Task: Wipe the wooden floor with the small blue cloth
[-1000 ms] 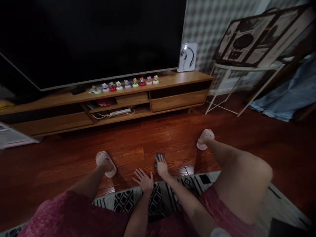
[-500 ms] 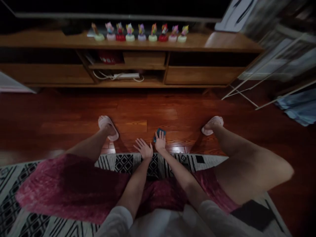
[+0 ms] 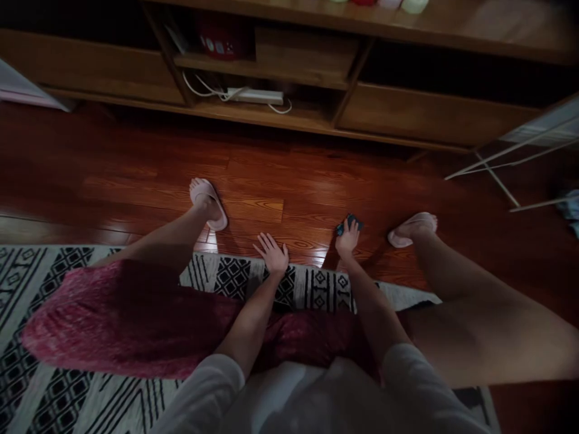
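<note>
I sit on a black-and-white patterned rug (image 3: 235,280) with my legs spread onto a dark red wooden floor (image 3: 294,181). My left hand (image 3: 272,254) lies flat with fingers spread at the rug's front edge, holding nothing. My right hand (image 3: 347,237) rests on a small dark blue cloth (image 3: 350,222) on the floor, fingers laid over its near side and pressing it down. A pink slipper (image 3: 208,202) is on my left foot and another pink slipper (image 3: 412,228) on my right foot, close to the cloth.
A low wooden TV cabinet (image 3: 362,114) runs along the far side, with a white power strip (image 3: 256,95) and cables on its open shelf and a red item (image 3: 217,42) above. White metal table legs (image 3: 497,175) stand at the right.
The camera has tilted down, so the TV and figurines left the view. My right hand slid the blue cloth to the right, away from my left hand and toward my right foot.
</note>
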Demonstrator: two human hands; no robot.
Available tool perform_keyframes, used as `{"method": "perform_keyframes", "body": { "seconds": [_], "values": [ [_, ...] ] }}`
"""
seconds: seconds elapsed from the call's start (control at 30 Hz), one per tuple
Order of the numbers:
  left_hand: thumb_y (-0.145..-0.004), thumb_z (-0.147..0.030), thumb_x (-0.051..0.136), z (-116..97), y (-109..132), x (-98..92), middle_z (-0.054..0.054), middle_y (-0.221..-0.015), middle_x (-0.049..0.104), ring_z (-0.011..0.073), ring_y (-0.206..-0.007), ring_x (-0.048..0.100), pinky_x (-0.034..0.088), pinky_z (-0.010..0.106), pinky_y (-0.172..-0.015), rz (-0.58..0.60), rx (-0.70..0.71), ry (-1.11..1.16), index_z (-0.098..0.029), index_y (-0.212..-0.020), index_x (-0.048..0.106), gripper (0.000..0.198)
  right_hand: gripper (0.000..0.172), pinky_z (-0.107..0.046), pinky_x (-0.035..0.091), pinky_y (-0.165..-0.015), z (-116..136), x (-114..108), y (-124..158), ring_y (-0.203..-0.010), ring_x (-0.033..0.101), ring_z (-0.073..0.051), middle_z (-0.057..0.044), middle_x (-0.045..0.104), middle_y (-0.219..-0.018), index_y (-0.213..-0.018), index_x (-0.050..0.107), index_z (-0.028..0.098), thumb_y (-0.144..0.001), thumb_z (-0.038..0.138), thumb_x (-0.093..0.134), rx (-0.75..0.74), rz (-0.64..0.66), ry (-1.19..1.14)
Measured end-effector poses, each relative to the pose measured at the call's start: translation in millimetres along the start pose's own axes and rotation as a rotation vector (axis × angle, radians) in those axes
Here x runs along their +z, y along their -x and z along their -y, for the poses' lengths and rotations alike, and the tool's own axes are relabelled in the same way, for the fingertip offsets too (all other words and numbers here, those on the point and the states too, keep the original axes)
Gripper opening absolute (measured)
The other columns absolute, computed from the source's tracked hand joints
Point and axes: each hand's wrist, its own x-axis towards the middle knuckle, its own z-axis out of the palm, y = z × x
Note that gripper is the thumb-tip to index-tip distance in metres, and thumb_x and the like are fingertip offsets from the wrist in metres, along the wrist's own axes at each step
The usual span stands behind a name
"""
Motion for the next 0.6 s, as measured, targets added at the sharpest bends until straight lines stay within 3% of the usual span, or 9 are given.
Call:
{"method": "perform_keyframes", "body": {
  "seconds": [0.1, 0.17, 0.27, 0.33, 0.4, 0.5, 0.6],
  "values": [
    [-0.097, -0.046, 0.034, 0.6, -0.8, 0.8, 0.027, -0.169, 0.013, 0.0378, -0.159, -0.001, -0.001, 0.066, -0.126, 0.014, -0.008, -0.007, 0.004, -0.158, 0.019, 0.08, 0.076, -0.053, 0.007, -0.122, 35.7, 30.1, 26.6, -0.155, 0.004, -0.027, -0.031, 0.013, -0.167, -0.157, 0.025, -0.004, -0.085, 0.008, 0.047, -0.088, 0.008, -0.012],
    [-0.097, -0.046, 0.035, 1.0, -0.9, 1.9, 0.027, -0.169, 0.012, 0.0376, -0.159, -0.003, -0.002, 0.066, -0.127, 0.015, -0.014, -0.017, 0.004, -0.158, 0.018, 0.081, 0.078, -0.049, 0.008, -0.125, 72.5, 54.7, 45.1, -0.156, 0.006, -0.024, -0.02, 0.017, -0.17, -0.158, 0.032, 0.007, -0.082, 0.011, 0.051, -0.219, 0.054, -0.026],
    [-0.097, -0.045, 0.036, 1.3, -0.5, 3.3, 0.027, -0.169, 0.01, 0.0373, -0.159, -0.002, -0.003, 0.065, -0.127, 0.022, -0.012, -0.03, 0.004, -0.159, 0.018, 0.081, 0.08, -0.044, 0.012, -0.127, 115.8, 80.9, 61.2, -0.157, 0.012, -0.019, -0.008, 0.026, -0.17, -0.156, 0.04, 0.019, -0.077, 0.012, 0.053, -0.57, 0.154, -0.078],
    [-0.097, -0.045, 0.036, 1.3, -0.3, 3.7, 0.026, -0.17, 0.011, 0.0368, -0.159, -0.002, -0.002, 0.065, -0.127, 0.023, -0.011, -0.03, 0.002, -0.159, 0.019, 0.08, 0.082, -0.045, 0.014, -0.127, 123.4, 84.0, 56.5, -0.157, 0.016, -0.019, -0.008, 0.028, -0.169, -0.156, 0.041, 0.02, -0.075, 0.01, 0.053, -0.798, 0.209, -0.107],
    [-0.097, -0.046, 0.035, 1.1, -0.4, 3.5, 0.025, -0.17, 0.012, 0.0363, -0.159, -0.001, -0.002, 0.065, -0.127, 0.018, -0.015, -0.013, 0.002, -0.159, 0.019, 0.08, 0.082, -0.043, 0.015, -0.127, 111.9, 74.3, 38.8, -0.156, 0.019, -0.018, -0.008, 0.03, -0.168, -0.154, 0.044, 0.019, -0.073, 0.006, 0.053, -0.851, 0.24, -0.087],
    [-0.097, -0.045, 0.034, 0.6, -0.3, 2.7, 0.026, -0.17, 0.01, 0.037, -0.159, -0.003, 0.0, 0.068, -0.126, 0.014, -0.014, 0.037, 0.001, -0.16, 0.016, 0.08, 0.08, -0.04, 0.015, -0.124, 68.7, 43.2, 3.0, -0.154, 0.019, -0.015, -0.01, 0.031, -0.168, -0.153, 0.044, 0.014, -0.075, 0.0, 0.048, -0.586, 0.203, -0.007],
    [-0.097, -0.044, 0.034, 0.9, 0.2, 4.0, 0.025, -0.17, 0.009, 0.0382, -0.159, -0.004, 0.002, 0.071, -0.125, 0.01, -0.014, 0.077, 0.001, -0.16, 0.013, 0.08, 0.074, -0.042, 0.016, -0.123, 16.2, 9.8, -15.5, -0.154, 0.016, -0.018, -0.018, 0.028, -0.167, -0.153, 0.04, 0.005, -0.079, 0.0, 0.042, -0.313, 0.107, 0.031]
  ]
}}
